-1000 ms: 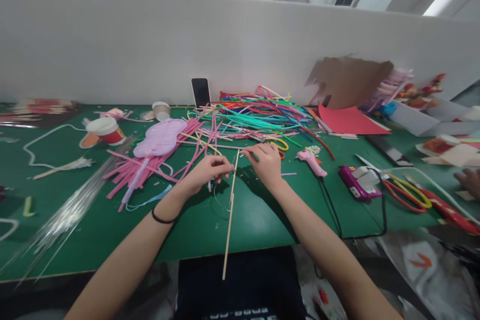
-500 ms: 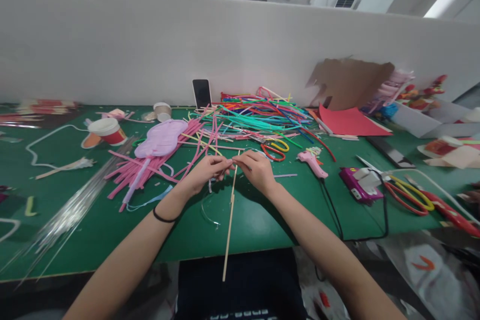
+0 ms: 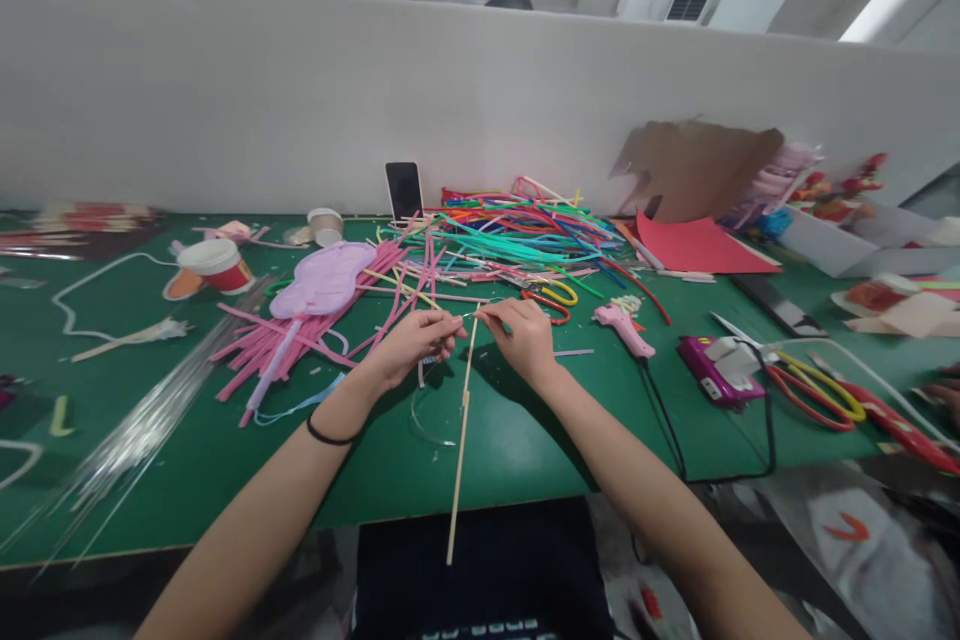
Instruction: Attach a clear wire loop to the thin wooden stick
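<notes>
While my left hand (image 3: 421, 340) and right hand (image 3: 523, 330) pinch a thin strand (image 3: 470, 316) between them, a long wooden stick (image 3: 458, 470) lies right by my fingertips. It runs toward me, with its near end poking past the edge of the green table (image 3: 517, 440). Its far tip looks a bit nearer my right hand. Beyond my hands is a heap of bright stems (image 3: 506, 242), and a white wall (image 3: 480, 90) stands behind it.

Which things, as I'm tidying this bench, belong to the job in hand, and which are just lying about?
In hand, seemingly: thin strand between left hand and right hand; wooden stick.

Apparently idle: phone; red-and-white cup; red sheet; brown cardboard.
</notes>
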`<move>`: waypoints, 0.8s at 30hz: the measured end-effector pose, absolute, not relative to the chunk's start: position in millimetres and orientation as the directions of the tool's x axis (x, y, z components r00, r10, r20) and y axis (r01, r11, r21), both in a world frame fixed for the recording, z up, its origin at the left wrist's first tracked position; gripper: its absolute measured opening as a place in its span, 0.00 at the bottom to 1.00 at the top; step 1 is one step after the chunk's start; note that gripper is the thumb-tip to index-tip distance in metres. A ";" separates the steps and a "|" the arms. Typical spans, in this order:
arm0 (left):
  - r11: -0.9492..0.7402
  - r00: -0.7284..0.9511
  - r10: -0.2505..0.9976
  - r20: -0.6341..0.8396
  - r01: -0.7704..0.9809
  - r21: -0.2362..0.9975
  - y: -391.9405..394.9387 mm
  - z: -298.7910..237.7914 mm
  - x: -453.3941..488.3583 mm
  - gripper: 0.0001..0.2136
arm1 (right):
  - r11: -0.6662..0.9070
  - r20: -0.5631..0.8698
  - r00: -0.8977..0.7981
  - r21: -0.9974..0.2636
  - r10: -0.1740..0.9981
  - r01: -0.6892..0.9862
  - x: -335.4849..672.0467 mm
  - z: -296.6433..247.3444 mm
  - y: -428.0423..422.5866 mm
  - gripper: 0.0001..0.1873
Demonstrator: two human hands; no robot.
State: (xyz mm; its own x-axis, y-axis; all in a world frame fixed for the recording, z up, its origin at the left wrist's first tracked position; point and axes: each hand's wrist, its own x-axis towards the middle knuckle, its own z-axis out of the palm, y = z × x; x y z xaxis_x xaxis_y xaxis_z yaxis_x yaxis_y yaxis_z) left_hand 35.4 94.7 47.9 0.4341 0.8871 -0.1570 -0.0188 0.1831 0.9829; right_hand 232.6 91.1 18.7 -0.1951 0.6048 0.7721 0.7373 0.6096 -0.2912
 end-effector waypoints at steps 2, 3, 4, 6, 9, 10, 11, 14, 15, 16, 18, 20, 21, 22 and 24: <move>0.200 0.455 0.873 -0.173 -0.013 0.980 95.3 48.2 34.7 0.15 | 0.625 0.766 -0.233 -0.266 0.599 0.734 232.9 17.4 91.6 0.13; 0.207 0.457 0.872 -0.175 -0.021 0.978 96.0 47.6 34.4 0.15 | 0.628 0.760 -0.247 -0.259 0.601 0.733 232.9 16.6 91.6 0.13; 0.216 0.454 0.873 -0.177 -0.035 0.976 96.9 46.5 34.1 0.14 | 0.630 0.755 -0.256 -0.256 0.604 0.733 232.7 15.9 91.4 0.12; 0.248 0.453 0.871 -0.189 -0.074 0.966 99.0 43.2 33.8 0.14 | 0.626 0.749 -0.258 -0.257 0.610 0.736 231.8 14.8 90.3 0.12; 0.311 0.484 0.851 -0.204 -0.153 0.938 101.6 38.1 33.5 0.12 | 0.614 0.760 -0.230 -0.266 0.607 0.743 229.4 14.8 88.1 0.13; 0.327 0.496 0.845 -0.201 -0.182 0.927 102.1 36.9 33.4 0.12 | 0.611 0.765 -0.215 -0.276 0.607 0.742 228.9 15.1 87.7 0.13; 0.339 0.504 0.841 -0.196 -0.210 0.917 102.3 36.1 33.3 0.12 | 0.609 0.766 -0.201 -0.291 0.610 0.738 228.6 15.4 87.7 0.13; 0.361 0.517 0.837 -0.177 -0.280 0.890 100.9 36.7 33.1 0.11 | 0.597 0.766 -0.148 -0.349 0.626 0.722 230.6 15.4 90.3 0.13; 0.368 0.524 0.834 -0.173 -0.295 0.882 99.9 37.9 33.0 0.11 | 0.589 0.771 -0.120 -0.366 0.626 0.721 232.2 15.1 91.9 0.14; 0.375 0.531 0.830 -0.169 -0.307 0.875 98.9 39.5 32.8 0.10 | 0.580 0.777 -0.093 -0.378 0.622 0.721 234.0 14.5 93.7 0.14; 0.387 0.548 0.820 -0.165 -0.320 0.865 96.9 43.3 32.1 0.10 | 0.576 0.792 -0.060 -0.387 0.608 0.720 237.7 13.5 97.1 0.15; 0.399 0.561 0.810 -0.170 -0.315 0.861 95.4 47.1 30.8 0.09 | 0.597 0.802 -0.071 -0.380 0.594 0.707 239.8 12.9 98.9 0.15; 0.407 0.568 0.804 -0.176 -0.311 0.859 95.0 48.7 30.0 0.09 | 0.615 0.804 -0.087 -0.374 0.588 0.695 239.9 12.9 98.9 0.15; 0.418 0.574 0.799 -0.182 -0.310 0.854 94.7 50.0 29.3 0.08 | 0.635 0.805 -0.107 -0.370 0.584 0.678 239.1 13.0 98.3 0.14; 0.440 0.575 0.794 -0.196 -0.322 0.838 94.5 51.6 28.3 0.10 | 0.666 0.796 -0.143 -0.376 0.588 0.645 235.4 13.2 95.5 0.13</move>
State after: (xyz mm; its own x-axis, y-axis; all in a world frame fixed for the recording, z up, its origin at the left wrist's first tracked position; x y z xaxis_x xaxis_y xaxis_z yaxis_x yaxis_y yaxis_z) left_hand 28.3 94.5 51.6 0.5754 0.7941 -0.1959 -0.3221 0.4402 0.8381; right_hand 235.4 95.5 13.2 -0.1430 0.5881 0.7960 0.6448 0.6655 -0.3759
